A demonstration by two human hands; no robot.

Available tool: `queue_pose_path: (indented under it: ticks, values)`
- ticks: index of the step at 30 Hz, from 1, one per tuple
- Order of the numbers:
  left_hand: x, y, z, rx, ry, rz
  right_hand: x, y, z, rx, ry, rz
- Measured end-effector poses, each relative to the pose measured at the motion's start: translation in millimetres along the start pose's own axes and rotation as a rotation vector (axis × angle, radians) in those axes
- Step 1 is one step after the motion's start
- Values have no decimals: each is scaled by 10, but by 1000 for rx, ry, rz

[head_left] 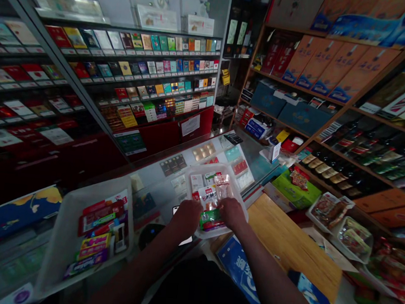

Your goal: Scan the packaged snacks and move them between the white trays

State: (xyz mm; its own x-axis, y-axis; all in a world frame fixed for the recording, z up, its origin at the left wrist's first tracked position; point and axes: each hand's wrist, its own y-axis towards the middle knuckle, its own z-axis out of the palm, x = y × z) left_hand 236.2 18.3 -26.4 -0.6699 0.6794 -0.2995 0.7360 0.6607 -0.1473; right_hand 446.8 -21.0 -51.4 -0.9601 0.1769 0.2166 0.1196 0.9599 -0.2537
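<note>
Both my hands reach into a white tray (239, 194) of small snack packets on the glass counter. My left hand (188, 216) is curled at the tray's near left edge. My right hand (231, 212) grips the right end of a green and red packet (211, 219) that lies between the two hands. Behind it in the tray lie red-and-white packets (208, 194) and a clear pink packet (223, 185). What the left fingers press on is partly hidden.
A second white tray (62, 224) with several colourful candy packs sits at the left. The wall case (131, 68) behind holds rows of cigarette packs. A wooden countertop (287, 241) lies right, with snack tubs (329, 209) and shelves of bottles and boxes (349, 152).
</note>
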Motion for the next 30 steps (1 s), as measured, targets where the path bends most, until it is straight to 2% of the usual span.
queue_pose_path:
  ticks: [6, 16, 20, 26, 30]
  values:
    - [-164, 193, 264, 127, 0, -54, -180, 40, 92, -33, 12, -86]
    - [-280, 429, 473, 153, 32, -158, -213, 158, 151, -1, -46, -165]
    - [-280, 460, 476, 153, 35, -197, -248, 168, 114, 19, -34, -182]
    - [-240, 407, 353, 133, -26, -281, -326, 181, -46, -85, 63, -221]
    - [-207, 326, 229, 7, -80, -350, -347, 229, -121, -131, 182, -227]
